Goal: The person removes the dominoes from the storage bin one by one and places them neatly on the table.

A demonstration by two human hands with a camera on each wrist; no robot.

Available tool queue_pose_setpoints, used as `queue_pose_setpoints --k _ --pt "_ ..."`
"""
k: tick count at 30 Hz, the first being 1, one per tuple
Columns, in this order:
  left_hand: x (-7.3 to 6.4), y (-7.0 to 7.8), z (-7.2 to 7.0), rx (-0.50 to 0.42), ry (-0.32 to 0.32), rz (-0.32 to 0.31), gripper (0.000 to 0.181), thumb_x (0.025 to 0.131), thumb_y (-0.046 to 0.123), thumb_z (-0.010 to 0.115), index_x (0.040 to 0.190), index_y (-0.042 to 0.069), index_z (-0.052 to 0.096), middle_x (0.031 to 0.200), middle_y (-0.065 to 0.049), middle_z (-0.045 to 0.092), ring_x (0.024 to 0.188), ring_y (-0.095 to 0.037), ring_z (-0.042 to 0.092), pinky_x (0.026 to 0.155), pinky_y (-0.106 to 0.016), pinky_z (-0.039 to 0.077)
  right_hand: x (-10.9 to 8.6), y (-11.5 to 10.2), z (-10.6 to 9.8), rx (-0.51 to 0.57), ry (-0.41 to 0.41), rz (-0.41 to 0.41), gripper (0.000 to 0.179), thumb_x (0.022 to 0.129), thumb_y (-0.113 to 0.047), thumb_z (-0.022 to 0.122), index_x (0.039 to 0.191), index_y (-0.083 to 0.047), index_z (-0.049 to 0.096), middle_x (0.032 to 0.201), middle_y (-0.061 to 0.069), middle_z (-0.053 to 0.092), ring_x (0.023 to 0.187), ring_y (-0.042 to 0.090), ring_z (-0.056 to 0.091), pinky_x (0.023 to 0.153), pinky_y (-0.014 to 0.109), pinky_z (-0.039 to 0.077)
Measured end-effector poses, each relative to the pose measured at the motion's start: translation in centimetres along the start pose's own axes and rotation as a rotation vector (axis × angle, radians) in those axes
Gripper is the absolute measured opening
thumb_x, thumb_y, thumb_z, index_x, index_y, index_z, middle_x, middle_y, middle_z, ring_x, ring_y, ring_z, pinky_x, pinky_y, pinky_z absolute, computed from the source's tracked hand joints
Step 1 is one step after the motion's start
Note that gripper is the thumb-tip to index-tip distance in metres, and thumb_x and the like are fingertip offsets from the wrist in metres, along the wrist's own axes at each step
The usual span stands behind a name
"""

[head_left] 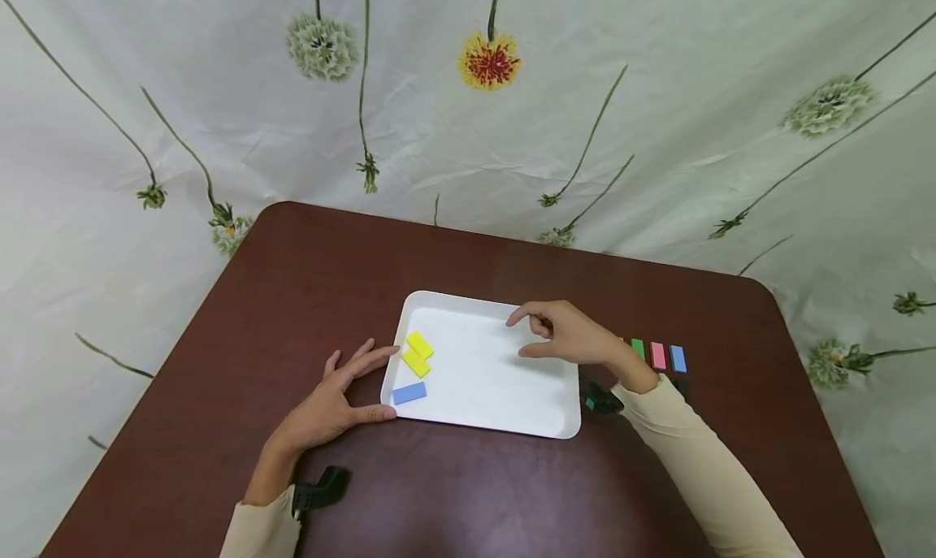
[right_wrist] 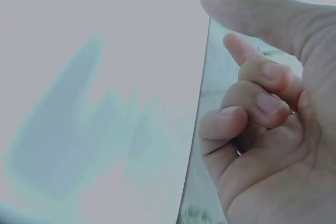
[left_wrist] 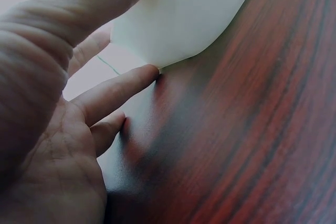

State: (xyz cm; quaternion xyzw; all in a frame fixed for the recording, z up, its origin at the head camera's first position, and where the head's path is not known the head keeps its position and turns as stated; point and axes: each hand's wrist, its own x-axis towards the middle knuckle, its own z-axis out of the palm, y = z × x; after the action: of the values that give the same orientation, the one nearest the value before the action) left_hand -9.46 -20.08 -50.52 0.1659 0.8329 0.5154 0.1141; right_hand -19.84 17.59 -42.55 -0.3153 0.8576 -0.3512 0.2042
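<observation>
A white tray (head_left: 497,371) lies on the table. Two flat yellow blocks (head_left: 416,363) touch each other near its left end, with a blue block (head_left: 409,393) below them. My left hand (head_left: 322,412) is spread at the tray's left edge, index fingertip and thumb touching the rim. In the left wrist view, a fingertip (left_wrist: 152,71) meets the tray's outer wall (left_wrist: 178,19). Over the tray's right part hovers my right hand (head_left: 570,335), thumb and index finger apart, the other fingers curled, with nothing between them. Its shadow falls on the tray floor (right_wrist: 131,14).
Right of the tray, a green block (head_left: 638,348), a pink block (head_left: 658,356) and another blue block (head_left: 678,359) lie in a row on the dark brown table (head_left: 329,274). The right forearm partly hides the green one. Behind the table hangs a flower-print cloth (head_left: 439,119).
</observation>
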Motion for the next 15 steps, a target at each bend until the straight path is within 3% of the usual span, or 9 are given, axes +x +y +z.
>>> queue_pose_setpoints --k 15 --pt "0.0 -0.1 0.3 -0.005 0.007 0.007 0.083 0.078 0.034 0.086 0.15 0.026 0.047 0.157 -0.008 0.043 0.154 -0.041 0.012 0.114 -0.068 -0.013 7.6 -2.5 4.4 -0.004 -0.125 -0.088 0.038 0.083 -0.011 0.082 0.118 -0.005 0.067 0.067 -0.007 0.034 0.064 0.006 0.034 0.064 0.019 0.032"
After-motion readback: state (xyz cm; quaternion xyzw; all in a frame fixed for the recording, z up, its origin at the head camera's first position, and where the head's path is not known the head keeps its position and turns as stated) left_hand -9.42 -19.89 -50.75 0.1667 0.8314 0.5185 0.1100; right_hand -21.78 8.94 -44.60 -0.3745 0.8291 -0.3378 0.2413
